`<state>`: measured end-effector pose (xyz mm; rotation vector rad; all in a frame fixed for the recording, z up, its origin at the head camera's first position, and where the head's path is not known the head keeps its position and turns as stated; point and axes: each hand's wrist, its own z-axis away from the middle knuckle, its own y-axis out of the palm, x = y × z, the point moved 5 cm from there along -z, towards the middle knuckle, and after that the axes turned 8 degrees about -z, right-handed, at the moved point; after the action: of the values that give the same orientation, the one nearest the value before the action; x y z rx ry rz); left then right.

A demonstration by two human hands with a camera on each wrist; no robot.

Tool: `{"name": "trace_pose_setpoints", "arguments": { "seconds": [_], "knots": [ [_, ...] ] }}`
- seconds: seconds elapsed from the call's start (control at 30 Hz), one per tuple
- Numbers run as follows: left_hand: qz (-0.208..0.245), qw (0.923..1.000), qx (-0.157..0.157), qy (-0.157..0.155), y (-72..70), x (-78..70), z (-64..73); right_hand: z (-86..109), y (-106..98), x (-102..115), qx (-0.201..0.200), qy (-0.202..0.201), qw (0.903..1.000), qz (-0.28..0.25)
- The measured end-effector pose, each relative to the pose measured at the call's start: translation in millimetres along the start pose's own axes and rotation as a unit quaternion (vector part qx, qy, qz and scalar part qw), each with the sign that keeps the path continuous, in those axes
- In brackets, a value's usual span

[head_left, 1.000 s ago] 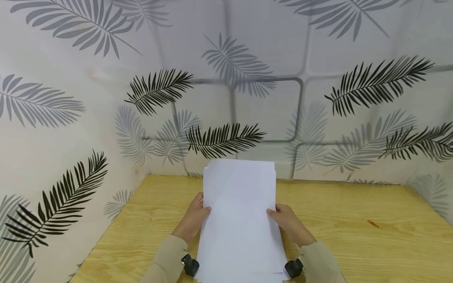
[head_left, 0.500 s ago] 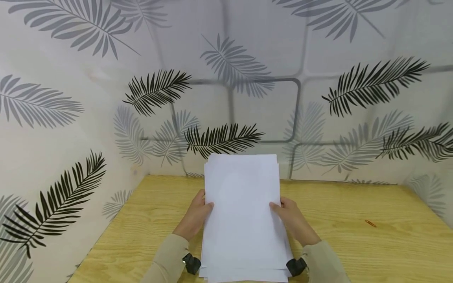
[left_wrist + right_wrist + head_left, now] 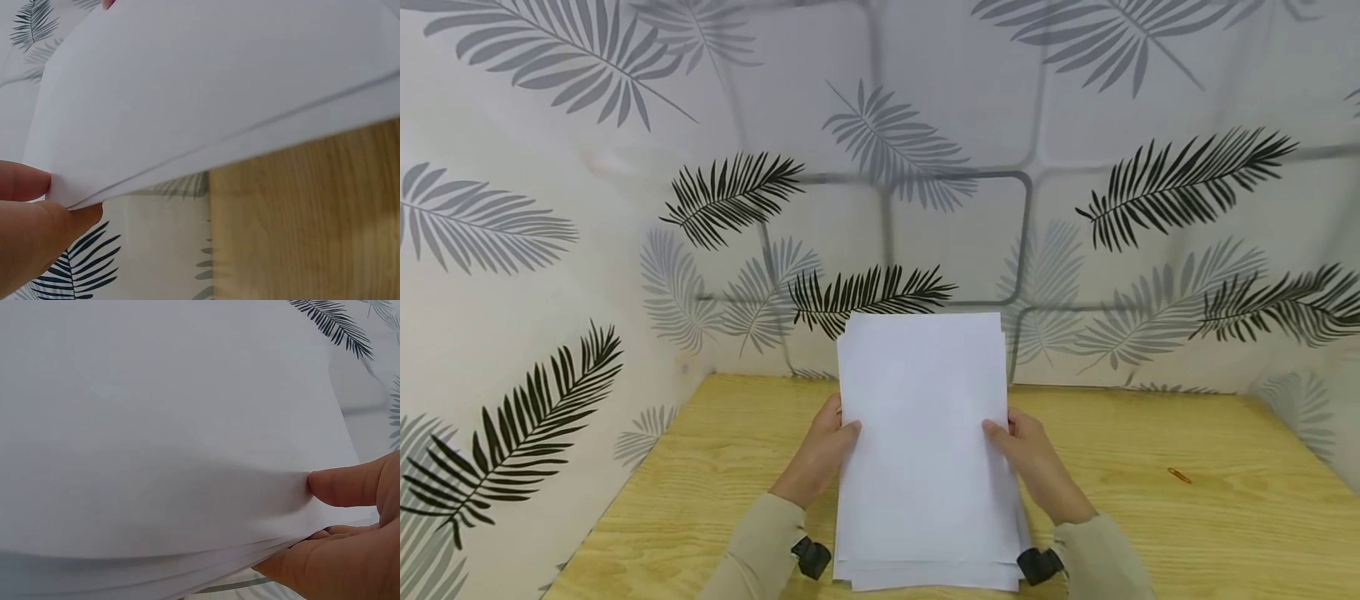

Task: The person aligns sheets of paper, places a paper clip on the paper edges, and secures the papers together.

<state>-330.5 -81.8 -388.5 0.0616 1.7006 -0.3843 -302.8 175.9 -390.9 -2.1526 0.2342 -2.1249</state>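
A pale wall [image 3: 955, 242] printed with grey and black leaves fills the head view from 9 o'clock through 12 to 3. Below it, across the 6 o'clock side, spreads a yellowish wood-grain table [image 3: 1247, 517].

The stack of white paper [image 3: 922, 450] is near 6 o'clock in that same view, in front of the table, its long sides running up and down and its top overlapping the wall. Its sheets are not flush: edges step out at its 12 and 6 o'clock ends, and the right wrist view shows several separated layers. Whether the lower edge touches the table I cannot tell.

Taking the stack as the dial, a beige left sleeve [image 3: 756, 546] enters at 8 o'clock and a matching right sleeve [image 3: 1105, 558] at 4. The left hand [image 3: 818, 454] grips the edge at 9 o'clock, and the right hand [image 3: 1037, 462] grips the edge at 3; both thumbs press the front face, with fingers behind the sheets. A small black device [image 3: 812, 557] sits at the left wrist, between 7 and 8 o'clock, and another black device [image 3: 1040, 567] at the right, between 4 and 5.

Smallest, an orange-red paper clip [image 3: 1179, 475] lies on the table past the right hand, just below 3 o'clock.
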Motion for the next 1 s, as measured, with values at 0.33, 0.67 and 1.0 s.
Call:
{"name": "trace_pose_setpoints", "arguments": {
  "seconds": [0.33, 0.67, 1.0],
  "knots": [
    [0.000, 0.9998, -0.005, 0.019, 9.9, -15.8, 1.4, 5.8, -13.5, 14.1, -0.028, -0.045, 0.9985, 0.016],
    [-0.017, 0.9979, -0.046, 0.042, 18.2, -33.2, -1.3, 9.4, -28.0, 31.4, -0.083, -0.115, 0.9874, 0.071],
    [-0.056, 0.9878, -0.095, 0.109, 29.5, -49.6, -4.0, 14.7, -36.6, 43.0, -0.117, -0.178, 0.9741, 0.075]
  ]
}}
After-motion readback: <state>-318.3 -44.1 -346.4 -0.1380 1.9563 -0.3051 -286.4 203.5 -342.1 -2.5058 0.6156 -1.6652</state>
